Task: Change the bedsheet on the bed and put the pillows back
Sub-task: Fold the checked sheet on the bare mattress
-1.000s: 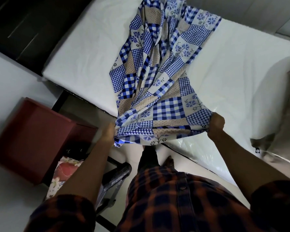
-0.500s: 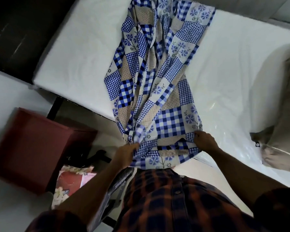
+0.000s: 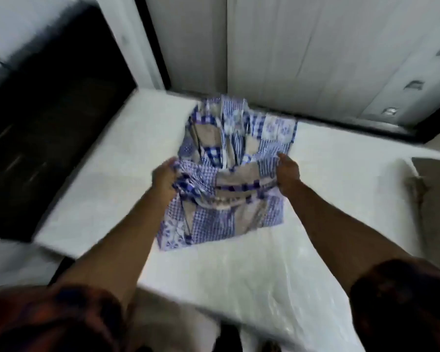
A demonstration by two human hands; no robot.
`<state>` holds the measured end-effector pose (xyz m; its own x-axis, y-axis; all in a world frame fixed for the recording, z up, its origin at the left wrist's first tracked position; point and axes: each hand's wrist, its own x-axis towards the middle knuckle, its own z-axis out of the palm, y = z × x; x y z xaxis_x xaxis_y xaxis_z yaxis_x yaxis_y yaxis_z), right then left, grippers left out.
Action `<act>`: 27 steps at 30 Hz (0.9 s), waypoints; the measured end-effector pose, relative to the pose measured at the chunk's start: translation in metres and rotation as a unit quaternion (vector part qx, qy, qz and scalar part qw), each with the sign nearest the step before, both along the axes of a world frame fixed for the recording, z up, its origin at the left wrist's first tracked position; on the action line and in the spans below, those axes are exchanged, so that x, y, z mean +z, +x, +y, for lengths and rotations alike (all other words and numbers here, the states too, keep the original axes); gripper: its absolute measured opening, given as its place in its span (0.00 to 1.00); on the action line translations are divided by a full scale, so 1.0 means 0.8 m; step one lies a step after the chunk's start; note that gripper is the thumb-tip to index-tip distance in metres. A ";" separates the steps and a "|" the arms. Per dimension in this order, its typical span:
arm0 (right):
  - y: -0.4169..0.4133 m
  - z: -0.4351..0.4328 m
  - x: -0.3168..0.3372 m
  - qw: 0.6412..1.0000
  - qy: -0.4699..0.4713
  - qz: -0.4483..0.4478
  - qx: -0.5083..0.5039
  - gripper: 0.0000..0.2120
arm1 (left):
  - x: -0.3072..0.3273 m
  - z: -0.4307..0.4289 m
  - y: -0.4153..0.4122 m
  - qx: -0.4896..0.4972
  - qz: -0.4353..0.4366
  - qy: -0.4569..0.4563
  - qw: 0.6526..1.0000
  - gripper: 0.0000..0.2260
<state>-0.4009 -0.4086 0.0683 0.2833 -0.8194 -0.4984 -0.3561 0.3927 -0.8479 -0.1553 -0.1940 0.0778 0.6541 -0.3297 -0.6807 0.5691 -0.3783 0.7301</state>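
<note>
On the white plastic-wrapped mattress (image 3: 107, 179), at right, lies a beige pillow (image 3: 437, 199). Our left hand (image 3: 164, 181) and right hand (image 3: 288, 174) both clutch the bunched blue-checked patchwork bedsheet (image 3: 214, 224).

Smeared by motion throughout. Cannot make out the print on the bedsheet (image 3: 229, 179) crisply. Cannot see fingertips of the left hand (image 3: 163, 179), buried in its folds. Loses part of the beige pillow (image 3: 436, 199) past the right edge, the plaid sleeves (image 3: 48, 321) past the bottom.

This is a bedroom in a home: a white bed (image 3: 107, 179) carries a patchwork bedsheet (image 3: 229, 199), with a pillow (image 3: 437, 204) at one end. The blurred pale doors (image 3: 328, 52) behind are probably a wardrobe.
</note>
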 end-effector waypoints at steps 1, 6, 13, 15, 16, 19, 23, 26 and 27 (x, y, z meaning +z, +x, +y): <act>0.047 -0.048 0.058 0.997 -0.041 -0.064 -0.017 0.22 | 0.076 -0.048 0.047 0.010 -0.051 -0.056 0.997 0.10; 0.168 -0.183 0.378 0.913 -0.152 -0.374 -0.058 0.30 | 0.422 -0.152 0.187 0.040 -0.193 -0.350 0.916 0.09; 0.186 -0.191 0.645 0.831 -0.206 -0.516 -0.026 0.29 | 0.640 -0.121 0.245 0.070 -0.216 -0.505 0.833 0.21; 0.188 -0.192 0.637 0.845 -0.191 -0.499 -0.033 0.28 | 0.619 -0.116 0.259 0.068 -0.194 -0.477 0.855 0.29; 0.189 -0.191 0.625 0.850 -0.182 -0.492 -0.038 0.27 | 0.604 -0.110 0.267 0.077 -0.195 -0.451 0.867 0.29; 0.193 -0.186 0.583 0.852 -0.112 -0.505 -0.080 0.20 | 0.554 -0.098 0.278 0.103 -0.156 -0.422 0.887 0.28; 0.198 -0.190 0.533 0.880 -0.063 -0.449 -0.143 0.21 | 0.525 -0.074 0.200 0.165 -0.148 -0.369 0.903 0.12; 0.195 -0.194 0.512 0.917 -0.170 -0.335 -0.131 0.23 | 0.494 -0.065 0.168 0.165 -0.157 -0.311 0.923 0.04; 0.192 -0.196 0.505 0.922 -0.230 -0.287 -0.117 0.24 | 0.482 -0.063 0.166 0.167 -0.169 -0.298 0.925 0.05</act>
<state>-0.2473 -0.5651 0.4725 0.1810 -0.9790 0.0942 0.2528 -0.0463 -0.9664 -0.0222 -0.2443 0.4634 0.9292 -0.3217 -0.1817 0.2828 0.3029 0.9101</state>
